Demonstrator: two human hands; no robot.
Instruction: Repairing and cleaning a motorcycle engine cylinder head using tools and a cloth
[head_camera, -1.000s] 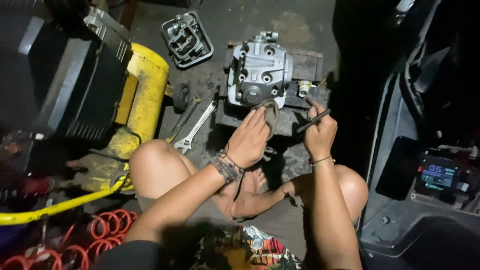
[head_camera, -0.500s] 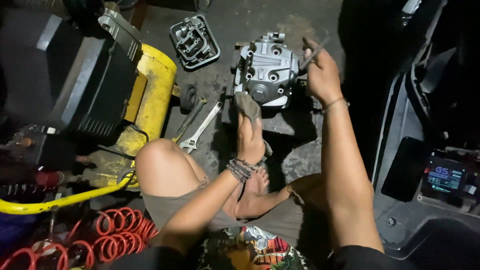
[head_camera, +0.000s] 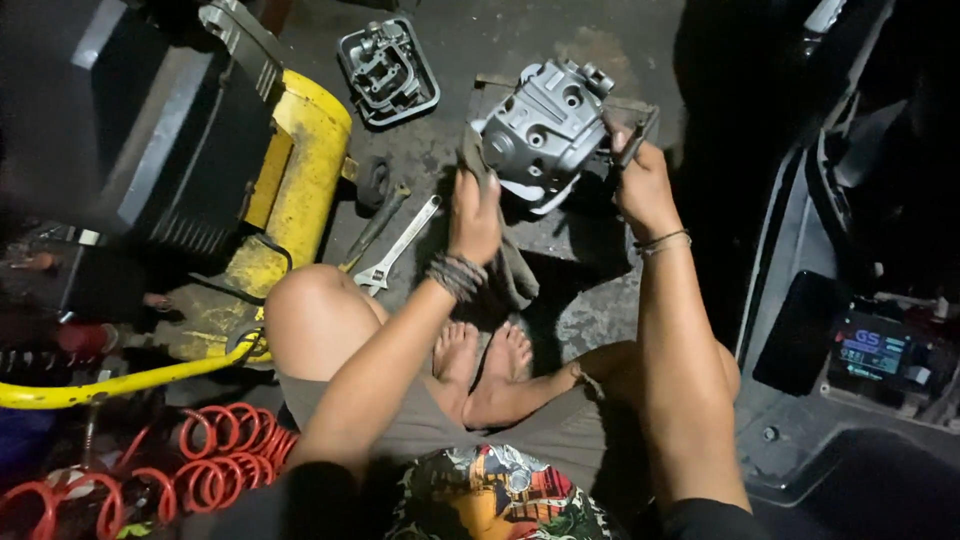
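A grey metal engine cylinder head (head_camera: 542, 128) is tilted up off the dark floor between my hands. My left hand (head_camera: 474, 215) grips a dirty grey rag (head_camera: 512, 268) and presses it against the head's left side. My right hand (head_camera: 641, 180) holds the head's right edge, with a thin dark tool (head_camera: 634, 143) pinched in the same fingers. I sit cross-legged, bare feet (head_camera: 483, 352) below the part.
An adjustable wrench (head_camera: 398, 246) and a dark bar tool (head_camera: 375, 226) lie left of my knee. A metal engine cover (head_camera: 388, 70) lies further back. A yellow compressor tank (head_camera: 296, 175) stands at left, a coiled red hose (head_camera: 215, 450) bottom left, black scooter bodywork (head_camera: 860, 330) at right.
Both hands have lifted and tilted the cylinder head off its block. My right hand moved from the lower right to the head's right edge. My left hand went up with the rag.
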